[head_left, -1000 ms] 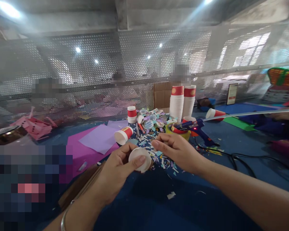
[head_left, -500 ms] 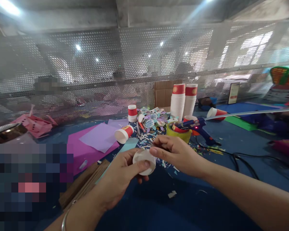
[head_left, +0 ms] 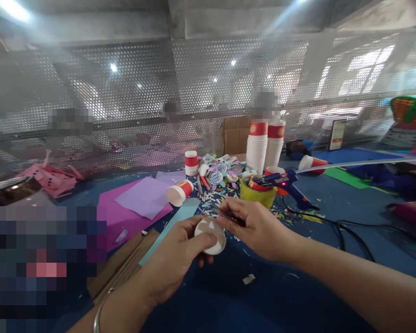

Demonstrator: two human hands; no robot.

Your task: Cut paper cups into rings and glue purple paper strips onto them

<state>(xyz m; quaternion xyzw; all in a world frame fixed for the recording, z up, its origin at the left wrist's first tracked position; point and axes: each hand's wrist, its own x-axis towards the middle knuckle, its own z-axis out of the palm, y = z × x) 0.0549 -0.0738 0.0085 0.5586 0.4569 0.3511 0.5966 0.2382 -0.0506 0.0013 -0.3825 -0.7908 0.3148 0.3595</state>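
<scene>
One round white paper disc point(head_left: 205, 225) with a shallow raised rim, much like the bottom of a paper cup, is held above the blue counter point(head_left: 353, 199), toward its near edge and about midway between its left and right sides. Its flat face is tilted up toward the head camera, plain apart from a small, brighter, pointed patch near the upper rim. The left hand point(head_left: 180, 247) grips it from the left, thumb pressed across the face and the other fingers curled behind and below.

Just beside it, the right hand point(head_left: 254, 226) is closed in a pinch around a slim dark tool point(head_left: 229, 214); too little of this shows to say what it is. The right fingertips sit at the disc's upper right rim, though whether they touch it cannot be told.

Beyond the hands, paper scraps point(head_left: 215, 200) are strewn in front of a heap of decorated paper cutouts point(head_left: 217, 172). Two tall stacks of paper cups point(head_left: 256, 150) stand toward the counter's far edge, and a blue glue gun point(head_left: 291, 187) rests with its front end over a yellow-green round holder point(head_left: 258, 196).
</scene>
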